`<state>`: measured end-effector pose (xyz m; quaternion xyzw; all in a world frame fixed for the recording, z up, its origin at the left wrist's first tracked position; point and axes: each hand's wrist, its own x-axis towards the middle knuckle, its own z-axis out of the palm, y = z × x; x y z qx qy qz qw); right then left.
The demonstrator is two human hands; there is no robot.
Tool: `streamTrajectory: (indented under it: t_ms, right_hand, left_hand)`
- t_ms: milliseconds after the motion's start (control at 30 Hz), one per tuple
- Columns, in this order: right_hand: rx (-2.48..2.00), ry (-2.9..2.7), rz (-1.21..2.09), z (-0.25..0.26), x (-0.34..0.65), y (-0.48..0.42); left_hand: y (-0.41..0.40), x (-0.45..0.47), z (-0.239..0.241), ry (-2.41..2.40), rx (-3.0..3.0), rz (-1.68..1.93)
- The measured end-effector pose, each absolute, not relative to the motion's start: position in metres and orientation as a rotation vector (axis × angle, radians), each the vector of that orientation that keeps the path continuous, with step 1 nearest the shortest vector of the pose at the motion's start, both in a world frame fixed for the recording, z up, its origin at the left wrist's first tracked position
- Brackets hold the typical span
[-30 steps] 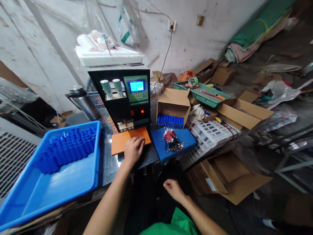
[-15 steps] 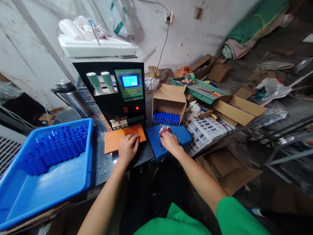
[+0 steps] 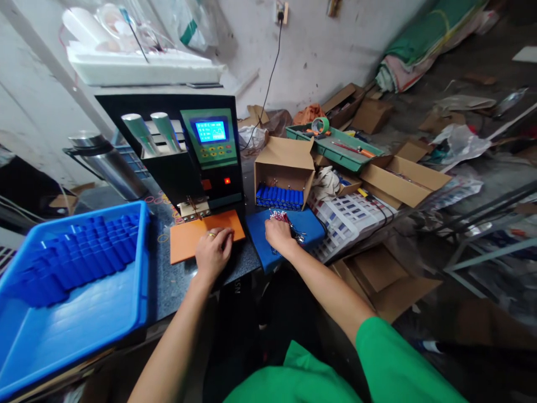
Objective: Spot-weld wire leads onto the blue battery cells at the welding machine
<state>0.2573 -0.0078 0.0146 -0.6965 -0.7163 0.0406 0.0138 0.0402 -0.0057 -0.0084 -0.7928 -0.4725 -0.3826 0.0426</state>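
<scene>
My left hand (image 3: 213, 252), with a ring on one finger, rests curled on the orange board (image 3: 182, 244) in front of a black spot welder (image 3: 168, 179). Whatever its closed fingers hold is hidden. My right hand (image 3: 279, 235) is closed at the left edge of a bundle of short red and white wires (image 3: 287, 216) lying on a blue cloth (image 3: 312, 224). Its fingertips are too small and covered to show what is in them. Above the board are the welder's electrode pins (image 3: 193, 208). Behind the wires, blue cylindrical battery cells (image 3: 279, 196) with leads fill an open cardboard box (image 3: 285, 154).
At left, a blue plastic bin (image 3: 145, 263) holds rows of blue cells (image 3: 92, 249). A steel flask (image 3: 113, 168) stands behind it. On the right are a green tray (image 3: 348, 154) with tape and tools, a white plastic basket (image 3: 348, 218) and an open carton (image 3: 406, 176).
My right hand has drawn slightly left across the wire bundle, uncovering more wires on its right. My left hand remains curled on the board. The camera view has shifted a little.
</scene>
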Motion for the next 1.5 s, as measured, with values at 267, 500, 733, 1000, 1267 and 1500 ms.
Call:
streamTrajectory:
  t_ms: [267,500,733,1000,1267,1500]
  right_hand:
    - [-2.151,-2.276,0.109,0.015,0.259,-0.006]
    - [-2.099,-2.124,0.122,0.021,0.260,-0.008]
    - [-1.673,-1.639,0.317,0.015,0.271,0.008]
    - [-0.994,-0.671,1.096,0.024,0.302,0.036]
    - [-0.832,-0.607,1.211,0.044,0.286,0.024]
    - [-0.817,-0.729,1.285,0.048,0.215,-0.003]
  left_hand:
    - [-0.005,0.040,-0.007,-1.415,-2.432,-1.136]
    - [-0.004,0.040,-0.008,-1.430,-2.410,-1.133]
    - [-0.004,0.040,-0.009,-1.452,-2.416,-1.143]
    - [-0.011,0.041,-0.004,-1.514,-2.459,-1.139]
    - [-0.013,0.040,0.003,-1.636,-2.571,-1.427]
    - [-0.053,0.060,0.023,-1.958,-2.481,-2.313]
